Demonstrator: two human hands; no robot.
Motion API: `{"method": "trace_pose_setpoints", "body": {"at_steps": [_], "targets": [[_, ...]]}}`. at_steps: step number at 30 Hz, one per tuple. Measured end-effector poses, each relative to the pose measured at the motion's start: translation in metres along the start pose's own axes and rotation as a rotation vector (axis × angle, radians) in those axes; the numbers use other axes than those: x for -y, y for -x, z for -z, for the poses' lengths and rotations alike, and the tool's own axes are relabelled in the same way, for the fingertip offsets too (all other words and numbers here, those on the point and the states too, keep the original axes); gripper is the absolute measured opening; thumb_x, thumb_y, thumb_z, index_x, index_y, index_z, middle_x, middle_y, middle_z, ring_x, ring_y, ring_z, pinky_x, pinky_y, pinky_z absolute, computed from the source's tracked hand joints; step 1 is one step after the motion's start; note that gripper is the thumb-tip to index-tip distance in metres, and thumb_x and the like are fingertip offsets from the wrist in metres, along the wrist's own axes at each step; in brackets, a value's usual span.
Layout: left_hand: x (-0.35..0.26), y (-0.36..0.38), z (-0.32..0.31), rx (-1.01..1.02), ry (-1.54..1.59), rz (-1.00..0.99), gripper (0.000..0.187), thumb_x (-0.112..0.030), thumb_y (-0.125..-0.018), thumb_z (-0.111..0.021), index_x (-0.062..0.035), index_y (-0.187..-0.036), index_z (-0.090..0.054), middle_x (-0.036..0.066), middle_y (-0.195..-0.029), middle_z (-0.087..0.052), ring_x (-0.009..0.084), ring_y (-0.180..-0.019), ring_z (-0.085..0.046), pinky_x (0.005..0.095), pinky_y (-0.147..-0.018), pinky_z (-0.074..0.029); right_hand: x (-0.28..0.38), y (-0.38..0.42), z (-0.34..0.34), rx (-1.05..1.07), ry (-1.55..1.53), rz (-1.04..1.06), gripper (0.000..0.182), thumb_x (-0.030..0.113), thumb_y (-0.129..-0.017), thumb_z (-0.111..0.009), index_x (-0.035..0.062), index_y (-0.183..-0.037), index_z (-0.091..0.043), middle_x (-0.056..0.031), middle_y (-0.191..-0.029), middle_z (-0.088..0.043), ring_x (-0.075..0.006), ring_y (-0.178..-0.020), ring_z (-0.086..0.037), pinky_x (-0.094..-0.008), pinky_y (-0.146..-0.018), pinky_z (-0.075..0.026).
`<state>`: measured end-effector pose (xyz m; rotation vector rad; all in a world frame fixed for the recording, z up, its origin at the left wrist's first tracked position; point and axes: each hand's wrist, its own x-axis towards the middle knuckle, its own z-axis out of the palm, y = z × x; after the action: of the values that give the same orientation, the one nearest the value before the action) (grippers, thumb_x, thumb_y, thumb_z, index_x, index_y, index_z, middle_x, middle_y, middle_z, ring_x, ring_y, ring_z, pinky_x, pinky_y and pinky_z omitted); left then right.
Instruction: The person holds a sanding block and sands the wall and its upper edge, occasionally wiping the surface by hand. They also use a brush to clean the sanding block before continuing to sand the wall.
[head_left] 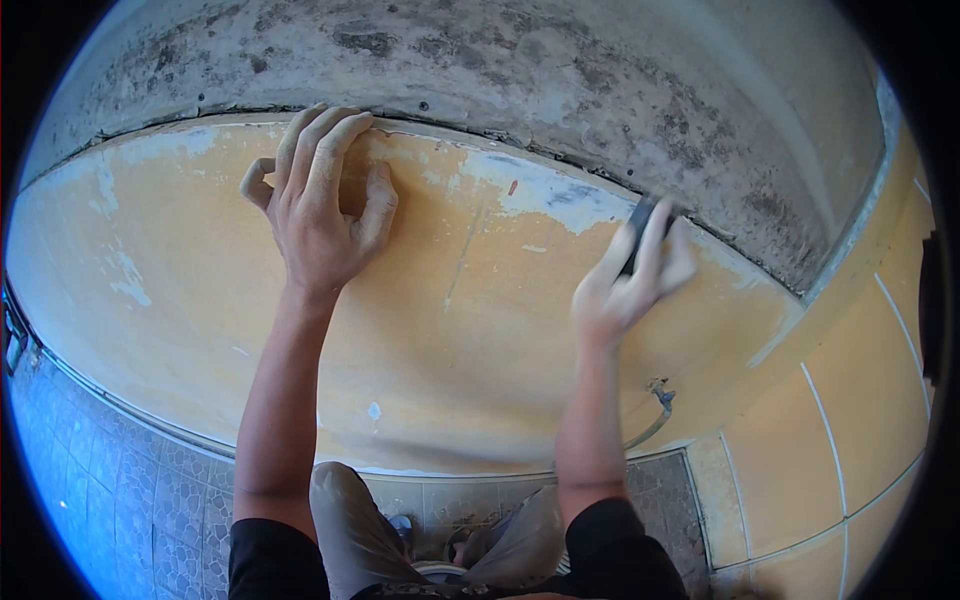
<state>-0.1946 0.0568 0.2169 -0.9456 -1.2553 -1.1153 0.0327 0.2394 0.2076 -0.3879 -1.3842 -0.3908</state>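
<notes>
My left hand [325,195] is dusty and rests at the top edge of a yellow wall [430,330], its fingers spread and bent, holding nothing. To the right, my right hand [635,265] is closed around a dark block [637,235] that looks like a sanding block, held against the wall just below its upper edge. Motion blurs that hand, and its fingers hide part of the block. Between my hands, a whitish bare patch [550,195] shows where paint has come off.
A grey, stained ledge [480,60] runs above the wall. Low on the right, a tap [660,395] with a hose sticks out. Yellow panels with white lines [800,450] stand at the right. Patterned tiles [150,490] cover the floor around my legs [365,530].
</notes>
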Motion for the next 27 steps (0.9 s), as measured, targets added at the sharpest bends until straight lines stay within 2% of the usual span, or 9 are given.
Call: {"method": "trace_pose_setpoints", "body": {"at_steps": [4, 8, 11, 14, 16, 19, 20, 24, 27], "targets": [[0.000, -0.001, 0.000, -0.012, 0.040, -0.008, 0.047, -0.010, -0.084, -0.070, -0.0118, -0.131, -0.069, 0.003, -0.134, -0.070, 0.0217, -0.136, -0.057, 0.0372, -0.107, -0.026, 0.001, -0.022, -0.005, -0.014, 0.141, 0.085, 0.045, 0.009, -0.103, -0.065, -0.0015, -0.147, -0.060, -0.0247, -0.140, -0.049, -0.0348, -0.122, -0.051, -0.0441, -0.102, -0.047], [0.000, 0.001, -0.001, -0.023, 0.026, -0.008, 0.048, -0.013, -0.080, -0.074, -0.0129, -0.128, -0.069, 0.002, -0.130, -0.070, 0.0231, -0.134, -0.058, 0.0379, -0.108, -0.029, 0.003, 0.120, 0.010, -0.010, -0.037, -0.029, 0.043, 0.006, -0.104, -0.062, -0.0122, -0.143, -0.058, -0.0265, -0.144, -0.041, -0.0391, -0.128, -0.052, -0.0484, -0.107, -0.049], [-0.003, 0.000, 0.002, -0.015, -0.017, 0.018, 0.047, -0.015, -0.081, -0.074, -0.0139, -0.128, -0.069, 0.001, -0.130, -0.070, 0.0223, -0.134, -0.058, 0.0394, -0.108, -0.026, 0.010, 0.156, 0.016, 0.043, -0.260, -0.076, 0.042, 0.003, -0.104, -0.061, -0.0163, -0.141, -0.057, -0.0266, -0.144, -0.039, -0.0409, -0.131, -0.051, -0.0499, -0.110, -0.049], [-0.001, 0.000, 0.000, -0.008, -0.007, 0.012, 0.047, -0.017, -0.082, -0.074, -0.0147, -0.129, -0.069, 0.000, -0.131, -0.069, 0.0216, -0.134, -0.058, 0.0403, -0.108, -0.024, 0.017, 0.039, -0.006, 0.000, -0.181, -0.015, 0.042, 0.004, -0.103, -0.063, -0.0086, -0.143, -0.060, -0.0250, -0.140, -0.042, -0.0371, -0.121, -0.053, -0.0453, -0.106, -0.047], [0.000, 0.000, 0.000, -0.011, -0.008, 0.008, 0.047, -0.016, -0.082, -0.074, -0.0142, -0.129, -0.069, 0.001, -0.131, -0.069, 0.0218, -0.134, -0.058, 0.0404, -0.108, -0.025, 0.025, -0.026, -0.011, 0.015, 0.023, 0.068, 0.045, 0.013, -0.103, -0.067, -0.0019, -0.145, -0.062, -0.0236, -0.139, -0.048, -0.0354, -0.120, -0.049, -0.0451, -0.104, -0.041], [0.000, 0.000, 0.000, -0.006, 0.002, 0.002, 0.046, -0.011, -0.084, -0.071, -0.0125, -0.130, -0.068, 0.002, -0.134, -0.070, 0.0207, -0.137, -0.057, 0.0382, -0.106, -0.026, 0.028, -0.022, -0.020, -0.016, -0.103, 0.005, 0.044, 0.012, -0.103, -0.066, -0.0007, -0.145, -0.062, -0.0236, -0.141, -0.047, -0.0357, -0.119, -0.049, -0.0452, -0.105, -0.042], [-0.001, 0.002, 0.000, -0.003, 0.004, 0.004, 0.046, -0.011, -0.084, -0.071, -0.0125, -0.130, -0.068, 0.002, -0.134, -0.070, 0.0207, -0.137, -0.057, 0.0382, -0.106, -0.026, 0.027, 0.000, -0.014, -0.023, 0.013, 0.062, 0.044, 0.013, -0.103, -0.066, -0.0020, -0.144, -0.063, -0.0247, -0.140, -0.047, -0.0363, -0.119, -0.051, -0.0457, -0.106, -0.043], [-0.004, 0.000, 0.002, 0.007, 0.001, 0.019, 0.047, -0.011, -0.083, -0.071, -0.0123, -0.131, -0.068, 0.002, -0.135, -0.069, 0.0209, -0.137, -0.057, 0.0383, -0.106, -0.026, 0.026, 0.153, 0.000, 0.002, -0.233, -0.041, 0.045, 0.009, -0.099, -0.071, -0.0065, -0.141, -0.064, -0.0275, -0.140, -0.045, -0.0382, -0.123, -0.050, -0.0443, -0.102, -0.049], [-0.004, -0.001, 0.003, 0.009, -0.002, 0.023, 0.047, -0.011, -0.084, -0.072, -0.0122, -0.131, -0.068, 0.003, -0.135, -0.069, 0.0210, -0.136, -0.057, 0.0384, -0.106, -0.026, 0.034, 0.113, 0.000, 0.019, -0.226, -0.064, 0.045, 0.006, -0.098, -0.072, -0.0071, -0.140, -0.064, -0.0272, -0.140, -0.044, -0.0374, -0.120, -0.052, -0.0440, -0.100, -0.050]]}}
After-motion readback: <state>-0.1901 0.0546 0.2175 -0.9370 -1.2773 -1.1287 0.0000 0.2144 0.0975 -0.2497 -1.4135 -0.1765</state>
